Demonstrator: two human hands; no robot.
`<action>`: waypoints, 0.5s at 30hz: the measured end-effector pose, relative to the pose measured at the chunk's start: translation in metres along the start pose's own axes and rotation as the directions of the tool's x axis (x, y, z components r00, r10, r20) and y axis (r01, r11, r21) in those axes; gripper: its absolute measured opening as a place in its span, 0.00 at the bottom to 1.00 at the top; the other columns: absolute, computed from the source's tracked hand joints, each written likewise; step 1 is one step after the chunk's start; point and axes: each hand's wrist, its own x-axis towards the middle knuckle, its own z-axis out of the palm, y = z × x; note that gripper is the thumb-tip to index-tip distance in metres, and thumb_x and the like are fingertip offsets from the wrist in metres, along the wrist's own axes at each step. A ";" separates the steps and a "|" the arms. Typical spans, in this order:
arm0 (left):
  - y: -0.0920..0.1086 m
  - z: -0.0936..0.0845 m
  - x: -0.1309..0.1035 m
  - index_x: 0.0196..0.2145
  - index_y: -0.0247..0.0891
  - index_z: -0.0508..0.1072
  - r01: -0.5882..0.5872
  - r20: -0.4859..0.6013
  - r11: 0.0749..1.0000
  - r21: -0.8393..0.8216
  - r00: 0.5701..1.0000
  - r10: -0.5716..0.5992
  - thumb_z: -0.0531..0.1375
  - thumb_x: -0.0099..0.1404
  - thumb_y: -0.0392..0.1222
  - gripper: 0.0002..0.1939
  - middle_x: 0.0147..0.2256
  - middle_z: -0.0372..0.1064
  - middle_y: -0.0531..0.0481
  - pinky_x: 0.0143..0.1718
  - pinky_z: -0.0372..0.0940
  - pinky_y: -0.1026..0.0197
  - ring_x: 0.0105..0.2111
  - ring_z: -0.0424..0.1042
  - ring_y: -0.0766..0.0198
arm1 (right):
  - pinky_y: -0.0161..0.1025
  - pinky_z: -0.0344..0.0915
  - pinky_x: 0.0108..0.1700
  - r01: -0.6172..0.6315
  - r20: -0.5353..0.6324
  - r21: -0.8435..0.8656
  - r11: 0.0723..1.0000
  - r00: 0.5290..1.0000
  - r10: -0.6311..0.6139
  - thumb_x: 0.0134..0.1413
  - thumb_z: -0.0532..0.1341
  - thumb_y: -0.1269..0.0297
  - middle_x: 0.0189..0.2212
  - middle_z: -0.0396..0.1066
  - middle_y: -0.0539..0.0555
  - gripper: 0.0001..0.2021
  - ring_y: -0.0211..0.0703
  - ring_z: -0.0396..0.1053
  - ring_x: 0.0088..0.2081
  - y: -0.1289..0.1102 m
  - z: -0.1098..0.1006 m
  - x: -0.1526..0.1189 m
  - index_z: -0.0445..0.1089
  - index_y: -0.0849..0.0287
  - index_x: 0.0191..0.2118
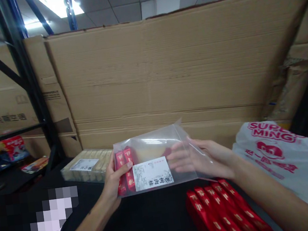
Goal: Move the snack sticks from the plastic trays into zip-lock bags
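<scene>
A clear plastic bag (149,146) with a white label (153,173) is held up sideways above the black surface. Two red packets (129,170) lie inside it at its left end. My left hand (114,178) grips that end, thumb on top over the packets. My right hand (195,159) is at the bag's right end, its fingers spread and seen through the clear plastic, reaching inside the opening. Below my right hand, several red packets (224,211) stand in a row on the surface.
A clear box of pale wrapped items (88,164) sits behind my left hand. A white printed plastic bag (286,163) stands on the right. Cardboard (165,69) walls the back. A black metal frame (32,96) and colourful packages (14,148) are on the left.
</scene>
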 end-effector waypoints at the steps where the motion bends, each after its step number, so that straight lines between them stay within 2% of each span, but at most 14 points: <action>1: 0.000 0.000 -0.001 0.59 0.42 0.67 0.013 0.004 1.000 -0.012 1.000 -0.013 0.76 0.51 0.39 0.39 0.43 0.77 0.44 0.31 0.77 0.56 0.31 0.80 0.56 | 0.55 0.66 0.61 -0.026 0.056 0.038 0.999 0.998 0.024 0.71 0.50 0.43 0.52 0.77 0.67 0.30 0.57 0.76 0.55 0.002 0.004 0.001 0.72 0.66 0.55; 3: 0.001 0.000 -0.002 0.58 0.43 0.68 0.033 -0.004 0.999 -0.033 0.999 -0.033 0.76 0.51 0.39 0.38 0.43 0.77 0.44 0.33 0.77 0.56 0.31 0.79 0.56 | 0.57 0.63 0.64 -0.017 0.099 0.102 0.995 0.995 0.007 0.71 0.43 0.37 0.52 0.77 0.67 0.36 0.58 0.74 0.56 0.007 0.008 0.004 0.73 0.65 0.52; 6: 0.003 0.002 -0.004 0.59 0.43 0.67 0.032 -0.017 0.999 -0.027 0.999 -0.033 0.76 0.49 0.38 0.41 0.44 0.77 0.45 0.33 0.77 0.56 0.31 0.79 0.56 | 0.55 0.60 0.65 0.019 0.079 0.156 0.988 0.996 -0.032 0.73 0.40 0.42 0.49 0.78 0.64 0.33 0.55 0.75 0.54 0.016 0.006 0.010 0.74 0.63 0.45; 8: 0.003 0.003 -0.006 0.61 0.43 0.67 0.023 0.001 1.000 -0.016 1.000 -0.023 0.76 0.49 0.38 0.44 0.46 0.77 0.43 0.34 0.77 0.55 0.34 0.80 0.54 | 0.53 0.60 0.65 -0.004 0.069 0.151 0.989 0.998 -0.006 0.74 0.39 0.45 0.53 0.76 0.65 0.32 0.53 0.73 0.55 0.021 0.006 0.012 0.73 0.63 0.48; 12: 0.001 0.006 -0.012 0.69 0.47 0.60 0.019 0.069 0.999 -0.029 0.998 -0.017 0.76 0.49 0.35 0.52 0.53 0.76 0.39 0.37 0.78 0.54 0.41 0.81 0.47 | 0.51 0.58 0.66 -0.112 0.124 0.051 0.992 0.987 0.106 0.72 0.38 0.43 0.62 0.68 0.65 0.33 0.55 0.66 0.63 0.022 0.016 0.009 0.68 0.62 0.59; 15: 0.001 0.009 -0.016 0.73 0.50 0.53 0.004 0.120 0.999 -0.036 0.993 0.000 0.75 0.50 0.35 0.58 0.55 0.75 0.38 0.40 0.78 0.50 0.43 0.81 0.44 | 0.49 0.58 0.65 -0.143 0.149 -0.017 0.990 0.978 0.144 0.69 0.36 0.39 0.64 0.67 0.64 0.36 0.55 0.62 0.66 0.019 0.026 0.004 0.67 0.59 0.60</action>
